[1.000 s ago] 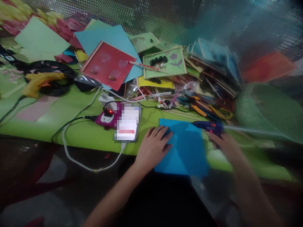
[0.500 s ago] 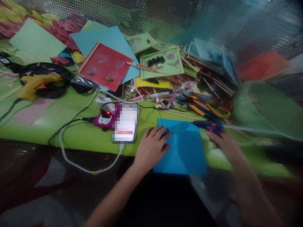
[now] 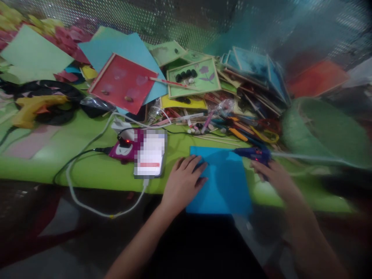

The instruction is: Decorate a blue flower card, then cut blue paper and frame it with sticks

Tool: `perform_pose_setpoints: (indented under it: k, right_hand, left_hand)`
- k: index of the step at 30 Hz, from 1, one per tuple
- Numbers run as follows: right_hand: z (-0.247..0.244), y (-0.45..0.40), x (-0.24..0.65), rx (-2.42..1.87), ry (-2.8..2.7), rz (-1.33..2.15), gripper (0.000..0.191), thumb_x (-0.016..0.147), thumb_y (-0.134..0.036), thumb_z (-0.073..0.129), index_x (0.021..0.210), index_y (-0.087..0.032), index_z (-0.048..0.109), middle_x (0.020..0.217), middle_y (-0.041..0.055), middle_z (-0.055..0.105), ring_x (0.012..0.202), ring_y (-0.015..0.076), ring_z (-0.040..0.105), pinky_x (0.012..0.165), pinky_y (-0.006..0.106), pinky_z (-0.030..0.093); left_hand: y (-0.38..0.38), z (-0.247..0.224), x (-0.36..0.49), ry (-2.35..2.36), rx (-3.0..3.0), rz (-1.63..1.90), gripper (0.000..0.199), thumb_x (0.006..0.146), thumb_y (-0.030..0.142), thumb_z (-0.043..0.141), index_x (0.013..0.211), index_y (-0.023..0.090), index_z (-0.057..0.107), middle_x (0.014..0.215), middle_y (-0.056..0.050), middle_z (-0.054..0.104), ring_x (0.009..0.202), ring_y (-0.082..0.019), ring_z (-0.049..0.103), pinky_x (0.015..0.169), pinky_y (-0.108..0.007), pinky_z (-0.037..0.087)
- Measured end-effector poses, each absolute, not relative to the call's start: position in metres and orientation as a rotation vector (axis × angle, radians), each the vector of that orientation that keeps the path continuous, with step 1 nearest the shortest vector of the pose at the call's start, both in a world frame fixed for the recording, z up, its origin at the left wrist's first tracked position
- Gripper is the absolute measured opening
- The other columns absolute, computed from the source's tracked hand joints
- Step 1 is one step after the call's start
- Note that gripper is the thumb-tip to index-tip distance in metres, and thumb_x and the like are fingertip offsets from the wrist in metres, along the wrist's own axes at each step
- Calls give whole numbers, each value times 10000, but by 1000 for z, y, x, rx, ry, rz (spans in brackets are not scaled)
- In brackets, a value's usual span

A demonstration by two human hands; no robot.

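Observation:
A blue sheet [image 3: 222,186] lies at the front of the green table [image 3: 116,174], its near edge at the table's edge. Spread flat, my left hand [image 3: 186,178] rests on the sheet's left side. My right hand [image 3: 270,170] is wrapped round a dark blue glue gun [image 3: 252,153] with a small red light. The gun's nozzle is at the sheet's top right corner; whether it touches cannot be made out. A long whitish glue stick [image 3: 302,156] sticks out of the gun's back towards the right.
A phone [image 3: 149,155] on a white cable lies beside a purple power strip [image 3: 122,151]. A yellow glue gun [image 3: 37,108] rests at left. Behind are a red panel [image 3: 123,83], a framed green panel [image 3: 207,79], scissors and sticks. A green basket [image 3: 322,131] stands at right.
The whole view has shifted slightly, so things sit a little further left. Both hands keep nearly the same place on the sheet and the glue gun.

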State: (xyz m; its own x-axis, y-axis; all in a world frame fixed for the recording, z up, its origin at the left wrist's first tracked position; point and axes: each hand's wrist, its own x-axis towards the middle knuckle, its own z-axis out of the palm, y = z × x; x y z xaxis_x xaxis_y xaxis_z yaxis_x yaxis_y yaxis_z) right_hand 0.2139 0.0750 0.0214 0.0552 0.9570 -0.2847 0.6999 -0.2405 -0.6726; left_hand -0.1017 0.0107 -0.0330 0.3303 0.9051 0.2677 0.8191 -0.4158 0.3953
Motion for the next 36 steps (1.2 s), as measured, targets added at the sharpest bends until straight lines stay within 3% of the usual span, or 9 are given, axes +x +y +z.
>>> perform_pose_setpoints:
  k: [12, 36]
  right_hand:
    - [26, 75, 206, -2017, -1692, 949, 543, 782, -745, 643, 614, -228, 633, 506, 26, 593, 500, 171, 544, 532, 313, 408]
    - [29, 69, 221, -2013, -1648, 888, 649, 745, -849, 652, 547, -238, 560, 455, 5, 537, 466, 153, 485, 504, 313, 396]
  left_hand:
    - [11, -33, -102, 1583, 2409, 672, 390, 1051, 389, 590, 1412, 254, 648, 1523, -74, 614, 1424, -312, 544, 1178, -556, 442]
    - [9, -34, -103, 1589, 2411, 670, 408, 1048, 382, 596, 1437, 266, 634, 1524, -67, 614, 1419, -306, 547, 1181, -556, 432]
